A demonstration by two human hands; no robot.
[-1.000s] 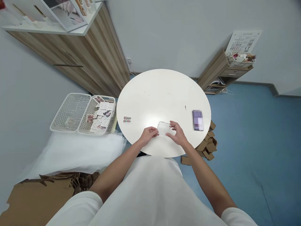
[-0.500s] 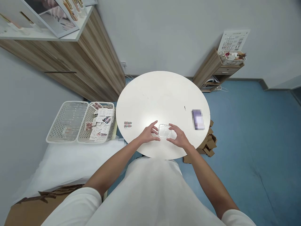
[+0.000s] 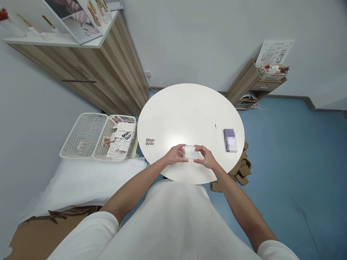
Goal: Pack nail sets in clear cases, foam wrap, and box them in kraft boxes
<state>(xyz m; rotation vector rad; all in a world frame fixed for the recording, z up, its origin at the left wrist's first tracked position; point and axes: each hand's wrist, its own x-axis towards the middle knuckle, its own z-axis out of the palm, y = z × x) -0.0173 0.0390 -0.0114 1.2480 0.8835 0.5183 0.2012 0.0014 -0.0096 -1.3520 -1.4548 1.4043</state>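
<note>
Between my two hands, near the front of the round white table (image 3: 195, 108), is a small clear plastic box (image 3: 191, 152). My left hand (image 3: 176, 154) grips its left side, thumb at the near edge and fingers at the far edge. The opposite side is pinched in the same way by my right hand (image 3: 206, 157). Whether the box touches the tabletop I cannot tell. To the left lies a card of press-on nails (image 3: 150, 142), in two rows of reddish and grey pieces. At the right a purple box (image 3: 230, 140) rests, partly blurred out.
Left of the table stand a white basket full of cards (image 3: 118, 139) and a white basket with clear boxes (image 3: 84, 135). A wooden cabinet (image 3: 119, 61) rises at the back left, a small shelf unit (image 3: 245, 85) at the back right. Cardboard pieces (image 3: 241, 169) lie beneath the table's right side.
My left hand has moved right and closed on the left side of the clear box; before, its fingers were spread beside it. My right hand keeps its hold. The view has shifted slightly.
</note>
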